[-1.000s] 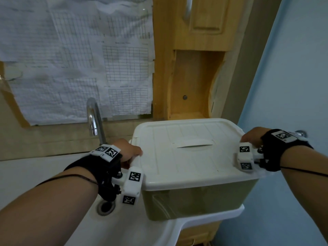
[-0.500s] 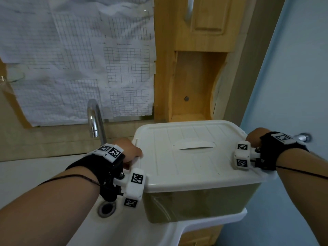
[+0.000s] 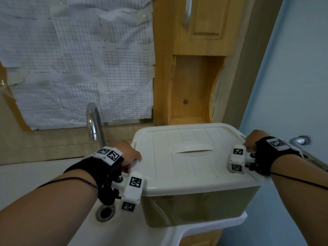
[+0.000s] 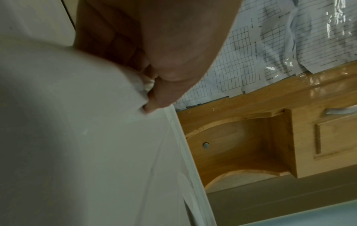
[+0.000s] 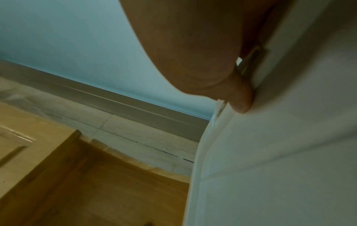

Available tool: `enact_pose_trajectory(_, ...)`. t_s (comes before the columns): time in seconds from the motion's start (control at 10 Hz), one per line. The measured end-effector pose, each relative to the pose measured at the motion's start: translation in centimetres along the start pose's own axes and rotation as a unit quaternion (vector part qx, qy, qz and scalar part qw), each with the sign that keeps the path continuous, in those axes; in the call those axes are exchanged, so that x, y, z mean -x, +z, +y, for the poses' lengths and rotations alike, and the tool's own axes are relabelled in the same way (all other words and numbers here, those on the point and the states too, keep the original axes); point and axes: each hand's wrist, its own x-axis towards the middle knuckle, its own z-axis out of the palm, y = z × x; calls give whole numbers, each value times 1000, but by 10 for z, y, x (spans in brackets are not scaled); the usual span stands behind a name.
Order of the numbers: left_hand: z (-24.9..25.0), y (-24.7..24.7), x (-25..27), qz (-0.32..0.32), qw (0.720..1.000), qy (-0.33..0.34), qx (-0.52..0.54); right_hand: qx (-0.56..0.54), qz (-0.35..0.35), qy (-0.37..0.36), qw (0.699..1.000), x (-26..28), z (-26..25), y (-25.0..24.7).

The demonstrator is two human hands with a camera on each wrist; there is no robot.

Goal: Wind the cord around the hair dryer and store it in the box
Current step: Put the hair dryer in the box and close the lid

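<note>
A translucent plastic box (image 3: 195, 206) with a white lid (image 3: 188, 166) sits on the right end of the sink. The lid lies flat on it. My left hand (image 3: 129, 153) grips the lid's left edge; in the left wrist view its fingers (image 4: 115, 45) curl under the rim while the thumb lies on the lid (image 4: 77, 137). My right hand (image 3: 252, 141) holds the right edge, its thumb (image 5: 241, 99) pressed on the lid (image 5: 289, 137) beside a side latch (image 5: 249, 64). The hair dryer and its cord are not visible.
The white sink (image 3: 159, 235) has a drain (image 3: 105, 213) and a chrome faucet (image 3: 93, 121) just left of the box. A wooden cabinet (image 3: 191, 86) stands behind it. A blue door (image 3: 292, 86) with a metal handle (image 3: 300, 140) is close on the right. Paper sheets (image 3: 71, 59) cover the wall.
Both hands have stayed on the box's two sides. Only the head view has shifted a little.
</note>
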Motion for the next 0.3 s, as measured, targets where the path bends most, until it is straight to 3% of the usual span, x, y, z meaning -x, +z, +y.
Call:
enact_pose_trajectory(0.1, 1, -2, 3, 4, 1000, 1, 0, 63, 8, 14, 998, 4, -3, 0)
enact_pose_trajectory(0.2, -3, 0, -1, -9, 999, -3, 45, 48, 17, -2, 999, -2, -2, 4)
enact_pose_trajectory(0.3, -5, -2, -2, -9, 999, 22, 24, -122, 40, 20, 991, 0, -11, -4)
